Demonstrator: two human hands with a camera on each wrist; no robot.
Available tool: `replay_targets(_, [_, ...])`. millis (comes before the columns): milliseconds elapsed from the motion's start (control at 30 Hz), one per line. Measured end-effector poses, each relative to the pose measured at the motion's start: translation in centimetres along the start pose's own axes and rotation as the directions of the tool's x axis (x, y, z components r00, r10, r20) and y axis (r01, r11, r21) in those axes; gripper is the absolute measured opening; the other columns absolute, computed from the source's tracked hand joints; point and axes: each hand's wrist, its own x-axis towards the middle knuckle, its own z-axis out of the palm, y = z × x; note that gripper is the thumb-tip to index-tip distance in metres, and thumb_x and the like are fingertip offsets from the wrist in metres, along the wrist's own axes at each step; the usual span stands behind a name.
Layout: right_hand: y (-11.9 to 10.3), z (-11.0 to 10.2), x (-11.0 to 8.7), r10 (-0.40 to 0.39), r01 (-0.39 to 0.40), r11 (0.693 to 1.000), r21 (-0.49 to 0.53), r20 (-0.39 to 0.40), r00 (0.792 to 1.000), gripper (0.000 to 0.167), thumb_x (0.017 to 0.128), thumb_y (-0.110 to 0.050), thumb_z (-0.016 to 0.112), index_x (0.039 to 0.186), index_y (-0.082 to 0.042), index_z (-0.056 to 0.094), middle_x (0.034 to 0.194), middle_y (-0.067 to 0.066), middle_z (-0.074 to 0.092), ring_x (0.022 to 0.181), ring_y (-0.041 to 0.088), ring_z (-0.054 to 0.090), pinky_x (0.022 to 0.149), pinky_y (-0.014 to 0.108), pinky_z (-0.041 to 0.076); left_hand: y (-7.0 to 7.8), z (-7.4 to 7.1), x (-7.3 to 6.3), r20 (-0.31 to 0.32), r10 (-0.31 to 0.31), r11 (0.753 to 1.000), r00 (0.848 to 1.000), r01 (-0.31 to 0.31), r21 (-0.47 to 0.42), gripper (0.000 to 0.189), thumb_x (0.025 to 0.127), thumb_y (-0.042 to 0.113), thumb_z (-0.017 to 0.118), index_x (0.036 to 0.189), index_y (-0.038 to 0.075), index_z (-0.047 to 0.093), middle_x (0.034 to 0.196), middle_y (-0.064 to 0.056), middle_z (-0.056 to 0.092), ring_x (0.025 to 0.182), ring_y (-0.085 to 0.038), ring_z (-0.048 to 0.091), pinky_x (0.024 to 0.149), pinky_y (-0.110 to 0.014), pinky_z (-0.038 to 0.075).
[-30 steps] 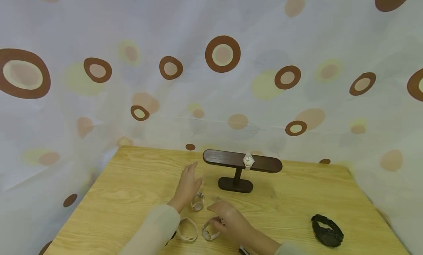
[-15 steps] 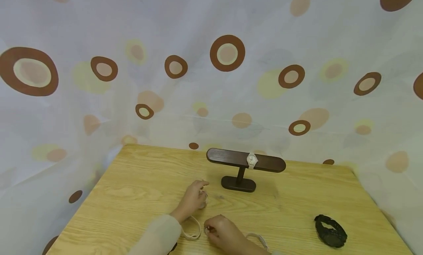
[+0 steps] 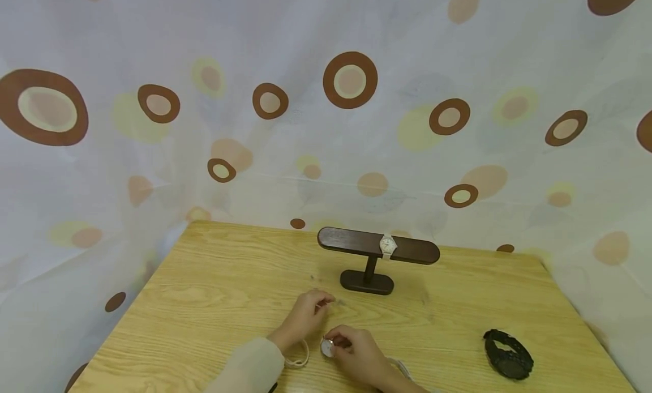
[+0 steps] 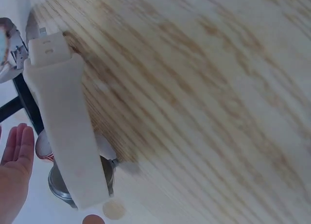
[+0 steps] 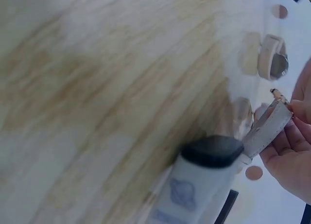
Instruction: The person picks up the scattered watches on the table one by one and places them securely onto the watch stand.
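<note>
My right hand (image 3: 360,356) pinches a wristwatch (image 3: 327,347) with a round pale dial, low over the table's front middle. In the right wrist view its whitish strap (image 5: 269,131) lies between thumb and fingers. Just left and behind, my left hand (image 3: 303,316) reaches over the table with relaxed fingers and grips nothing visible. The left wrist view shows the left hand (image 4: 15,173) with straight fingers, beyond a cream-strapped wristwatch (image 4: 73,122). A cream strap loop (image 3: 299,358) lies partly behind the left wrist.
A dark wooden watch stand (image 3: 351,240) at the back carries a white watch (image 3: 387,245). A black watch (image 3: 508,354) lies at the right. Another pale strap (image 3: 401,367) shows behind the right forearm. A patterned curtain (image 3: 305,138) borders the wooden table (image 3: 214,268).
My left hand has come down and rightward, now covering where a watch lay. The right hand has taken hold of its watch, and the dial now faces up.
</note>
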Motion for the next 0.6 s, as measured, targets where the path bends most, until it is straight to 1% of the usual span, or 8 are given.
replay_targets(100, [0.1,-0.7,0.0,0.037,-0.033,0.996,0.084,-0.046,0.998,0.016,0.087,-0.001,0.06,0.101,0.005,0.064,0.089,0.016,0.067,0.074,0.003,0.06,0.065,0.014,0.051,0.3,0.1,0.0,0.016,-0.015,0.999,1.0,0.016,-0.048,0.019,0.088,-0.007,0.051,0.102,-0.008,0.064,0.1,-0.02,0.066,0.091,-0.03,0.063,0.076,-0.028,0.056])
replay_targets(233, [0.1,-1.5,0.1,0.141,-0.118,0.969,0.218,-0.094,0.986,0.02,0.088,-0.003,0.059,0.104,0.008,0.062,0.091,0.019,0.065,0.074,0.0,0.056,0.064,0.015,0.05,0.8,0.1,0.1,0.063,-0.051,0.989,0.997,0.059,-0.134,0.02,0.091,-0.004,0.05,0.106,-0.006,0.063,0.103,-0.02,0.066,0.096,-0.031,0.063,0.081,-0.03,0.055])
replay_targets(267, [0.1,-1.7,0.1,0.157,-0.129,0.963,0.235,-0.104,0.982,0.021,0.089,-0.004,0.058,0.105,0.008,0.061,0.092,0.019,0.064,0.074,0.0,0.055,0.064,0.015,0.05,0.9,0.2,0.1,0.076,-0.059,0.984,0.995,0.071,-0.164,0.02,0.091,-0.002,0.05,0.106,-0.006,0.063,0.104,-0.02,0.066,0.097,-0.032,0.063,0.082,-0.03,0.055])
replay_targets(333, [0.0,-2.0,0.1,0.175,-0.14,0.959,0.245,-0.126,0.976,0.022,0.089,-0.004,0.057,0.107,0.009,0.06,0.093,0.018,0.063,0.075,0.0,0.054,0.065,0.015,0.049,1.1,0.3,0.2,0.089,-0.069,0.974,0.994,0.087,-0.21,0.02,0.092,0.001,0.051,0.107,-0.005,0.064,0.103,-0.019,0.067,0.096,-0.03,0.063,0.081,-0.029,0.055])
replay_targets(400, [0.0,-2.2,0.1,0.176,-0.138,0.959,0.248,-0.142,0.974,0.023,0.089,-0.003,0.056,0.109,0.01,0.058,0.093,0.019,0.061,0.075,0.0,0.053,0.064,0.015,0.049,1.1,0.4,0.2,0.101,-0.071,0.961,0.992,0.095,-0.259,0.02,0.093,0.003,0.052,0.107,-0.004,0.064,0.103,-0.018,0.067,0.094,-0.03,0.063,0.079,-0.026,0.055])
replay_targets(533, [0.0,-2.6,0.0,0.186,-0.141,0.959,0.245,-0.172,0.967,0.024,0.089,-0.001,0.056,0.11,0.01,0.055,0.091,0.02,0.062,0.072,0.002,0.054,0.061,0.015,0.048,1.2,0.6,0.3,0.128,-0.089,0.95,0.988,0.123,-0.286,0.02,0.093,0.005,0.053,0.106,-0.004,0.064,0.106,-0.017,0.066,0.092,-0.026,0.062,0.076,-0.019,0.051])
replay_targets(600, [0.1,-2.7,0.1,0.195,-0.146,0.958,0.246,-0.189,0.962,0.023,0.09,-0.001,0.055,0.109,0.01,0.054,0.09,0.02,0.062,0.071,0.002,0.054,0.059,0.015,0.047,1.2,0.7,0.3,0.141,-0.094,0.95,0.986,0.131,-0.283,0.02,0.092,0.006,0.054,0.105,-0.005,0.065,0.107,-0.018,0.065,0.091,-0.022,0.061,0.074,-0.016,0.049])
